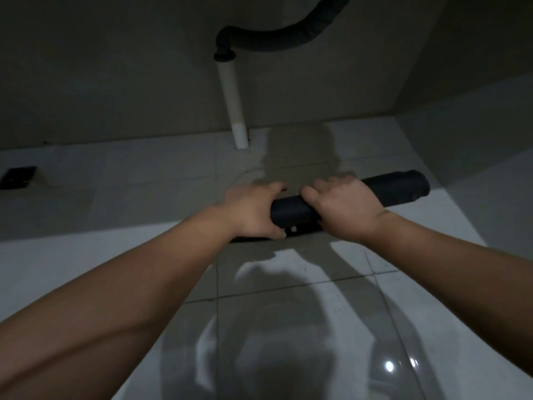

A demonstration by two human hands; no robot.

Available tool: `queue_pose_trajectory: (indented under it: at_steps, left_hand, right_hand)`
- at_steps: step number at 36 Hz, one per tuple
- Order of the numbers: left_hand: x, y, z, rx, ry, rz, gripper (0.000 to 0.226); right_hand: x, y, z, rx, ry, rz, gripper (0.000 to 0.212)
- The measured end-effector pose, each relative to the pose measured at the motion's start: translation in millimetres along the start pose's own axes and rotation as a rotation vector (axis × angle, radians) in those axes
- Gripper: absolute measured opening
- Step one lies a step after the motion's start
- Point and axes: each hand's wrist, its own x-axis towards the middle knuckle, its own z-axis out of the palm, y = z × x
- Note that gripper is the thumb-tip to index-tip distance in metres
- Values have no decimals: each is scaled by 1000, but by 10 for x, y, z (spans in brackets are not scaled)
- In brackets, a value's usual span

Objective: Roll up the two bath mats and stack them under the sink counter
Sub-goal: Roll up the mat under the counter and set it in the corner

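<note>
Dim tiled floor [288, 327] under the sink, drain pipe [232, 93] at the back wall. Our hands, left [253, 210] and right [344, 209], wrap side by side around the rolled mat [398, 187]. Its long axis lies crosswise, parallel to the wall, the longer end past our right hand.

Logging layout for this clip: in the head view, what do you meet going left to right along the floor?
Dark floor drain → white drain pipe → left hand → right hand → free end of the rolled black bath mat.

A white pipe [233, 102] meets a black corrugated hose [277, 41] against the wall. Glossy white floor tiles [288, 327] gleam. A dark floor drain [18, 176] sits far left.
</note>
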Motion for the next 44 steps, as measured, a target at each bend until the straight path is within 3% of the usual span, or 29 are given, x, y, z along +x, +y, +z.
queue_pose_trajectory:
  at_steps: [3,6,8,12,15,18,20,23,28,31,34,39,44]
  left_hand:
    - [-19,-13,37,-42,-45,-6,61]
    - [-14,-12,86,-1,7,3,39]
    - [-19,-19,122,120,106,32,36]
    - [-71,-61,164,357,373,153,34]
    - [-87,-60,210,444,521,242,32]
    - [-61,-64,254,397,583,249,35]
    - [-54,-65,247,384,546,242,41]
    - [-40,-44,173,305,334,159,49]
    - [40,-87,84,-67,-50,-11,72]
    - [19,-136,84,-141,-101,-53,55]
    - [-15,-147,122,-46,-4,-36,40]
    - [-93,-179,222,353,461,155,36]
    - [-83,-147,284,353,570,246,42]
  right_hand:
    - [-40,-40,75,9,67,12,29]
    - [-38,-34,67,34,27,26,38]
    - [-11,-25,25,109,-120,49,50]
    - [103,18,-53,486,-495,243,68]
    - [202,92,-69,598,-651,313,82]
    - [235,148,-82,726,-719,368,62]
    - [223,132,-56,739,-691,378,47]
    - [165,65,-3,557,-563,333,35]
    - [41,29,109,66,-66,40,26]
    - [14,-21,146,42,20,31,28]
    - [12,-34,165,70,8,44,35]
    - [122,59,10,430,-451,265,81]
    - [117,179,-22,660,-639,298,55]
